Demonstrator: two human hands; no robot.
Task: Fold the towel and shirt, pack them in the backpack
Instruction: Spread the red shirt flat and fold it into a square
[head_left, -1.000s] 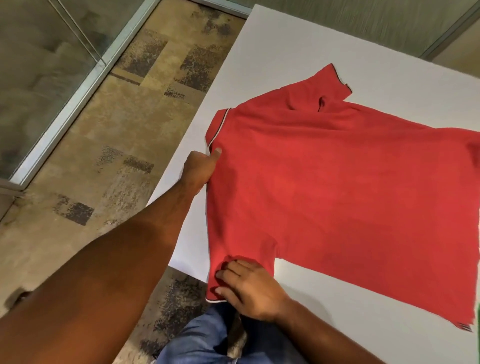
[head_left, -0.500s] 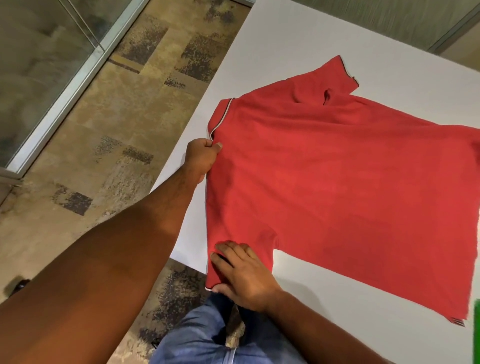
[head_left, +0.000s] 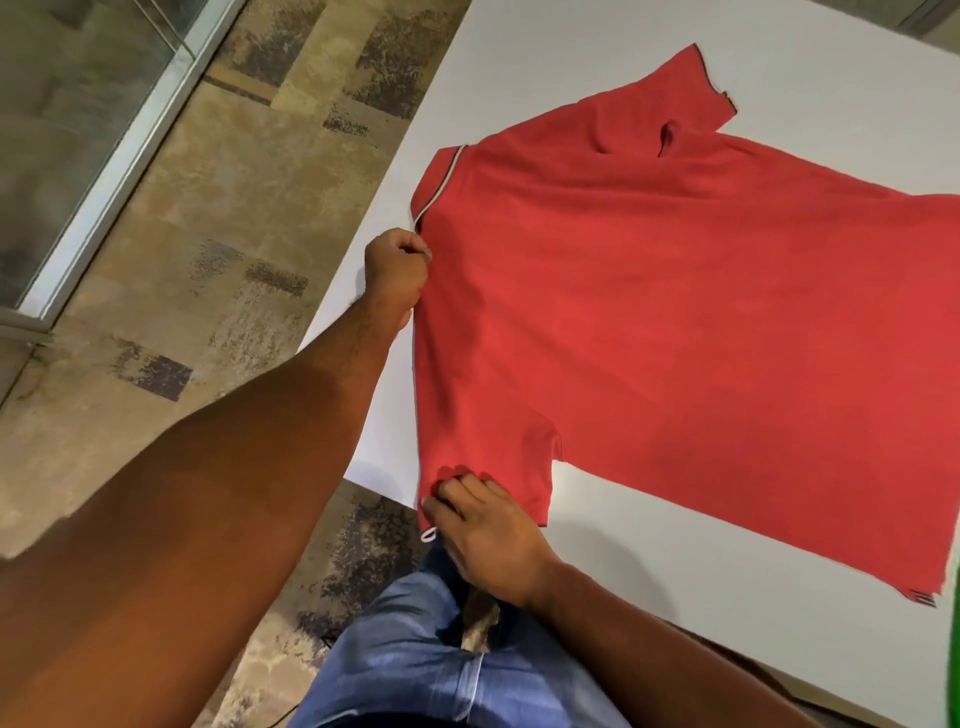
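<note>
Comparing with the frame half a second earlier, the left hand (head_left: 397, 270) has closed tighter: its fingers are curled into a fist that pinches the shirt (head_left: 675, 322) at the shoulder edge, just below the collar (head_left: 439, 182). The right hand (head_left: 488, 535) has moved little; its fingers are bunched together and pinch the hem of the near sleeve (head_left: 488, 452), where the fabric now puckers into small folds. A white loop of trim shows just below this grip.

The shirt lies spread flat on the table (head_left: 675, 571), reaching its left edge. Its fabric is a red knit with a fine matte texture. The collar carries a pale stripe along its rim; the far sleeve (head_left: 691, 88) ends in a dark-edged cuff. The table is a smooth, white, rectangular slab. The floor (head_left: 234, 208) is tan carpet with dark mottled patches. A green strip (head_left: 953, 649) enters at the right border.
</note>
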